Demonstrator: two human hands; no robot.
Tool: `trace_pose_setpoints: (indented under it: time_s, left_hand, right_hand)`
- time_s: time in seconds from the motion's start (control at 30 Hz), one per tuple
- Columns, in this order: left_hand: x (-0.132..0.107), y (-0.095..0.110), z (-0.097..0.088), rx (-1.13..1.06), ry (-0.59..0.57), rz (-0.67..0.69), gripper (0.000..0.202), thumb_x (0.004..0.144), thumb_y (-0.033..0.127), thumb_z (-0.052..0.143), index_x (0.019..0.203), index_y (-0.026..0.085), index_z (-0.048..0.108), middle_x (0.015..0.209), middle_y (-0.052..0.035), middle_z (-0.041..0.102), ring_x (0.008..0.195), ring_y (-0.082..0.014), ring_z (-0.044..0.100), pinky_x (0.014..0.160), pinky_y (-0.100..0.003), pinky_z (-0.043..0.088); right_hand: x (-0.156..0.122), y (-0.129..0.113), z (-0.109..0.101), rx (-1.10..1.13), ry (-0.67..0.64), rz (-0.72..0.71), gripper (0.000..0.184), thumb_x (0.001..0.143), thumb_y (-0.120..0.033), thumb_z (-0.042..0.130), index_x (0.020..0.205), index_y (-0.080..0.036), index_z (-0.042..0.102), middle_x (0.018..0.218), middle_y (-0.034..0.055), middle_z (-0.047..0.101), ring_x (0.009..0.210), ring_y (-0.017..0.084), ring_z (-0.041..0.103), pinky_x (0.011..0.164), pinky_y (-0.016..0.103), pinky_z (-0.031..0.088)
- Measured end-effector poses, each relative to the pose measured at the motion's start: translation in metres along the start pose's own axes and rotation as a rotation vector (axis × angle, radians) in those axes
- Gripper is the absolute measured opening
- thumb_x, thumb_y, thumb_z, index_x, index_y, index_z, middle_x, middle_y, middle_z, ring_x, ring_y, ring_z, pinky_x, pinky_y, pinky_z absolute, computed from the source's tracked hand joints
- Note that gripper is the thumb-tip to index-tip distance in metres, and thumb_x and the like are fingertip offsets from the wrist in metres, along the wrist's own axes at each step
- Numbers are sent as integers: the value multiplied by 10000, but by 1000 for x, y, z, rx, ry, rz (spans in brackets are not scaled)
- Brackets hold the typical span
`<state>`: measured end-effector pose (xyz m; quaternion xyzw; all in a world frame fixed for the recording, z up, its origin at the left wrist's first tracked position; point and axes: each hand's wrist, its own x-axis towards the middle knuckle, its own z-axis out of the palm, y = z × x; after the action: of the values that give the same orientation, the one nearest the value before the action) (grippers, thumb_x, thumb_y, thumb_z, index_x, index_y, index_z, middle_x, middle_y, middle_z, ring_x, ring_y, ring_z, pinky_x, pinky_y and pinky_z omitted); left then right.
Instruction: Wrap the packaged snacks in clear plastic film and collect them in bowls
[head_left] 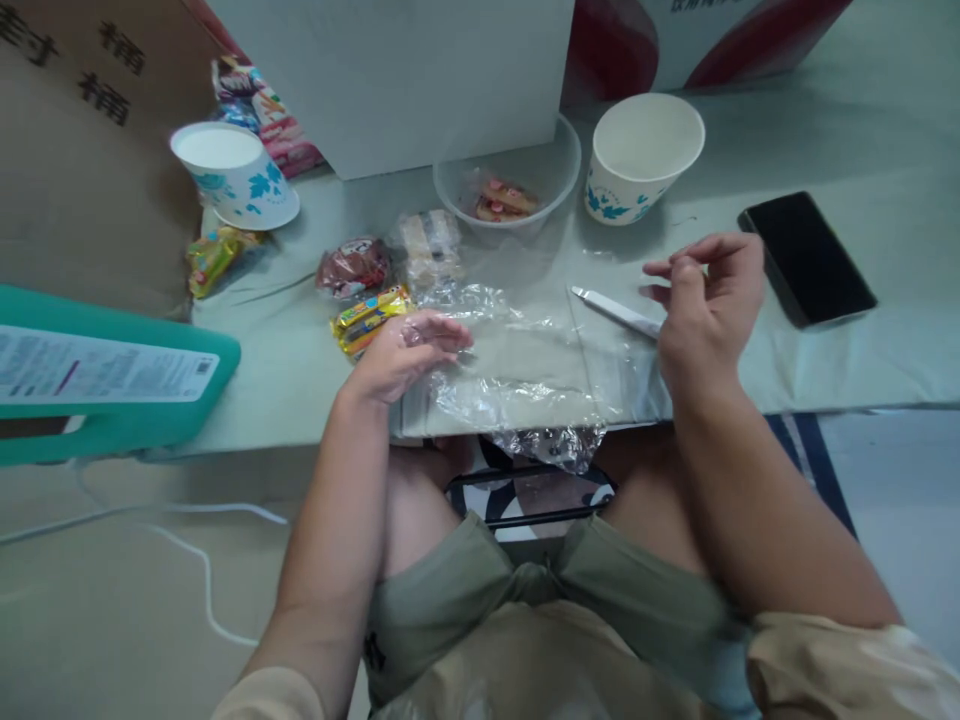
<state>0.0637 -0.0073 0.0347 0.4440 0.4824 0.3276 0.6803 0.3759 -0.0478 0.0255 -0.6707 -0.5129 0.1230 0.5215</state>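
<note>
My left hand (416, 348) rests at the left side of a crumpled clear plastic sheet (517, 390), its fingers stretched and slightly curved, with nothing visible gripped. Beside it lie yellow-wrapped snacks (360, 322). My right hand (709, 305) is raised over the table's right part, thumb and fingers pinched together; whatever may be between them is too small to make out. A slim pale tool with a pointed end (615, 310) lies just left of that hand, partly hidden by it. The plastic hangs over the table's front edge above my lap.
Behind are a brown packaged snack (354, 267), pale wrapped wafers (431, 245), a clear bowl (559, 165) with red-brown pieces, and an upright paper cup (630, 185). A tilted cup (244, 185) and green container (214, 375) stand left; a phone (810, 258) lies right. Boxes line the back.
</note>
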Motion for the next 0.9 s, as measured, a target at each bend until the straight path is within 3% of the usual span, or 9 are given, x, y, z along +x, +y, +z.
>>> trace_pose_setpoints:
  time_s: [0.13,0.17,0.23,0.3,0.37,0.43,0.57,0.7,0.9]
  left_hand:
    - [5,3,7,-62,100,-73,276,642,163,803,895,157,693,901,-69,773,804,-195,773,603,-240,561]
    - [6,4,10,-85,131,-80,242,674,166,778,898,161,684,903,-65,774,796,-187,770,600,-235,563]
    - [7,7,15,-107,183,-92,170,754,198,724,914,167,675,906,-62,776,773,-175,763,593,-232,571]
    - [7,7,20,-77,223,-89,152,833,262,680,960,178,676,911,-57,772,743,-169,755,555,-226,561]
    - [5,6,21,8,272,-65,184,885,327,660,1009,192,681,882,-44,760,684,-156,737,477,-197,499]
    - [2,2,19,125,330,-28,194,912,362,656,1018,202,690,771,-20,728,554,-126,671,400,-178,392]
    - [-2,-3,7,283,395,32,163,919,353,665,878,200,703,475,41,549,333,-79,407,341,-202,241]
    - [-7,-3,-3,320,435,6,157,871,300,685,754,195,684,391,63,454,290,-80,342,316,-213,181]
    - [-17,2,-5,351,417,-61,185,818,273,671,656,186,653,326,82,375,263,-62,269,308,-181,161]
  right_hand:
    - [-10,-15,-17,-122,101,-162,263,971,-301,463,1204,-258,576,1145,140,628,1116,313,673,928,520,576]
    - [-17,-22,-20,-132,-11,-234,274,980,-321,465,1214,-264,595,1095,129,655,1086,314,681,935,525,570]
    - [-36,-38,-22,-106,-444,-427,313,979,-375,515,1254,-270,622,1041,98,716,1018,296,711,924,507,577]
    - [-60,-50,-19,-136,-866,-605,513,904,-453,677,1369,-250,604,1255,122,731,1187,337,686,1013,535,554]
    - [-83,-57,-12,-281,-1061,-676,780,782,-428,832,1483,-240,548,1533,170,588,1408,415,552,1120,599,483]
    - [-98,-58,-7,-432,-1084,-685,791,785,-263,833,1516,-275,533,1631,176,484,1482,426,483,1149,606,455]
    - [-94,-53,-7,-517,-1015,-706,513,872,-46,610,1344,-239,663,1588,180,534,1414,398,566,1065,545,530]
    - [-65,-44,-19,-425,-970,-624,179,904,-127,555,975,-194,705,1294,164,730,1109,356,730,867,498,598]
    - [-27,-33,-44,-127,-802,-273,100,847,-189,549,860,-243,631,961,61,786,867,252,747,786,382,561]
